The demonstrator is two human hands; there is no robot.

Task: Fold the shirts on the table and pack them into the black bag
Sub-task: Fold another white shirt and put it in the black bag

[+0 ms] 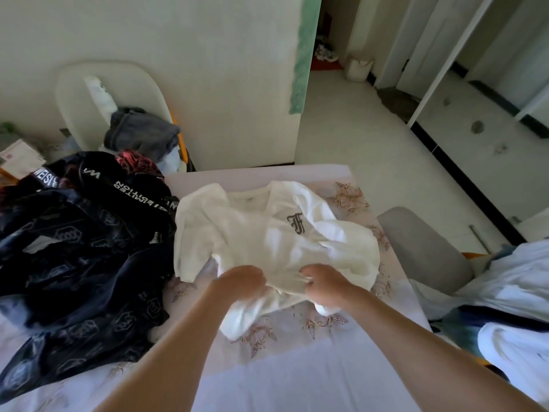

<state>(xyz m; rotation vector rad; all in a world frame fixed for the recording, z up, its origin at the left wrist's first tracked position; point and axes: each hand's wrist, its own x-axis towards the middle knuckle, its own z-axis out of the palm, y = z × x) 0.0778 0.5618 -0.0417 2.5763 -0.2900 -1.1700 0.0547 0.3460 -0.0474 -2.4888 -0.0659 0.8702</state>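
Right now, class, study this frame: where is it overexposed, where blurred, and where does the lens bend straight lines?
Head view: the white shirt is blown out, folds nearly lost; head view: the left grip and right grip holding it look slightly smeared; head view: the door frame at upper right leans and bows, wide-angle distortion.

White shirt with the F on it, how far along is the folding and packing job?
Nothing looks done: no folded shirt shows. In hand: the left hand and right hand grip the near edge of the white shirt, which lies rumpled on the table. Left: folding it, the dark printed heap beside it, then packing.
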